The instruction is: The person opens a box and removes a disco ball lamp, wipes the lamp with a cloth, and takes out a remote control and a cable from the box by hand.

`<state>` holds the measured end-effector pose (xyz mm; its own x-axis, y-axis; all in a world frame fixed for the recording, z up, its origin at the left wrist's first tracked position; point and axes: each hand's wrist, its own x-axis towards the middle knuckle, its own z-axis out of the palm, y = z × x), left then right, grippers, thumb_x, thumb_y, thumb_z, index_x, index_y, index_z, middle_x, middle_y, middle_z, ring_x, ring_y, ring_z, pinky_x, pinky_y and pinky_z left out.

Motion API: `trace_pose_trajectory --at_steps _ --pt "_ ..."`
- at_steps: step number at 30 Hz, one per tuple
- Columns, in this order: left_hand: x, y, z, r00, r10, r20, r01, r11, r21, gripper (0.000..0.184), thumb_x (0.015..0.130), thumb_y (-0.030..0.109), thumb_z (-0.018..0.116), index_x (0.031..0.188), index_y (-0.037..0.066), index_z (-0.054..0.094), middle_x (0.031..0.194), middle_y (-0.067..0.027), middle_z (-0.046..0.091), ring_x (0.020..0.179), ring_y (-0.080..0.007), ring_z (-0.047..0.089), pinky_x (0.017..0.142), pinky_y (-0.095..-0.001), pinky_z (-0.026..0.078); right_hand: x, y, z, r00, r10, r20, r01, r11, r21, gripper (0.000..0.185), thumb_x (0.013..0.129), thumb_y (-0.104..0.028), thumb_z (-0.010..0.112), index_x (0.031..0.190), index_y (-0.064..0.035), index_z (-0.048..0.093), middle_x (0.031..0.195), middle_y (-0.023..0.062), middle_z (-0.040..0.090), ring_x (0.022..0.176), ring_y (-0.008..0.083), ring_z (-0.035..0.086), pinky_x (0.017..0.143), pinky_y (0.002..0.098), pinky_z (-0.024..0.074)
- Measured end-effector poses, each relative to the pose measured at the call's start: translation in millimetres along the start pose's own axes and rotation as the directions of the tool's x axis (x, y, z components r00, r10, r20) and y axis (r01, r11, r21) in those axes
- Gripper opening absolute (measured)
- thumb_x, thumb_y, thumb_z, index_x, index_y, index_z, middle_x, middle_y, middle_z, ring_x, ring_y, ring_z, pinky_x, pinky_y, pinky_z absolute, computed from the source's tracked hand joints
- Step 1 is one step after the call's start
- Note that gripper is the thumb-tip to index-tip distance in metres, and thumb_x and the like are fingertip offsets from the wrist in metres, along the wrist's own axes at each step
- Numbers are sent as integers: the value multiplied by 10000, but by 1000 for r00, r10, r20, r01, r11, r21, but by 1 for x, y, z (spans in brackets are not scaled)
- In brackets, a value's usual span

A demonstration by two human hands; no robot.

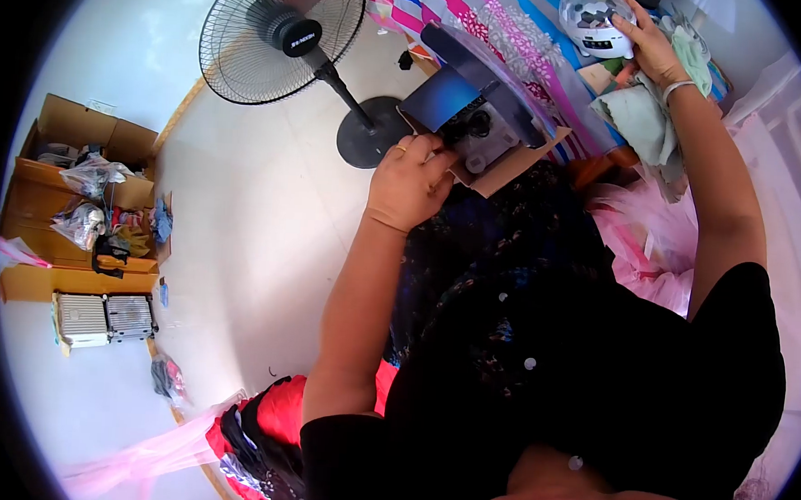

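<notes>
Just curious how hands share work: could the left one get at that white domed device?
Probably, with a stretch: the left hand is at the edge of the open box, which it would have to cross. The right hand holds the white domed device from the other side.

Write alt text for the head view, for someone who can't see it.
A person's left hand grips the edge of an open box before them, while their right hand holds a white, clear-domed device over a patterned sheet. A black fan stands on the pale floor, left.
</notes>
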<state>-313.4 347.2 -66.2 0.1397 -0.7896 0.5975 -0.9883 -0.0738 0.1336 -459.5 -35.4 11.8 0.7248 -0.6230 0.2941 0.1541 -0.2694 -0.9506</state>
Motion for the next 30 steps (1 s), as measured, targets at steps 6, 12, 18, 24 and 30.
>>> trace_pose_trajectory --at_steps 6,12,18,24,30 --pt "-10 2 7 999 -15 43 16 1000 -25 297 637 122 712 932 130 680 1022 -51 575 936 -244 581 810 -344 505 24 34 -12 1000 3 4 -4 958 285 626 890 -94 608 1450 -49 332 1249 109 569 1043 182 594 890 307 494" --pt "-24 5 17 995 -31 98 37 997 -64 284 621 106 693 904 114 670 1031 -52 584 953 -243 577 807 -342 501 37 45 -14 982 -126 141 61 918 392 542 893 -72 587 1401 -30 400 1211 91 600 1070 187 596 936 316 485" --pt "-41 7 27 987 -13 158 28 995 -95 241 621 72 662 859 103 649 1017 -51 584 951 -254 575 795 -350 500 31 41 -10 982 -109 155 37 912 408 492 928 -143 556 1384 -20 420 1231 87 595 1116 190 574 997 330 439" --pt "-66 10 38 978 -23 207 55 987 -150 220 634 48 638 849 99 644 1015 -53 583 941 -265 576 786 -359 503 29 33 -27 965 -10 262 -102 907 408 533 917 -142 565 1410 -52 382 1237 102 593 1118 235 580 979 376 461" --pt "-82 15 41 980 -69 188 99 982 -159 199 639 43 630 830 99 646 988 -54 587 878 -271 585 749 -362 508 19 6 -21 946 107 307 -215 913 346 551 909 -133 559 1417 -65 355 1237 126 583 1083 301 596 824 491 543"
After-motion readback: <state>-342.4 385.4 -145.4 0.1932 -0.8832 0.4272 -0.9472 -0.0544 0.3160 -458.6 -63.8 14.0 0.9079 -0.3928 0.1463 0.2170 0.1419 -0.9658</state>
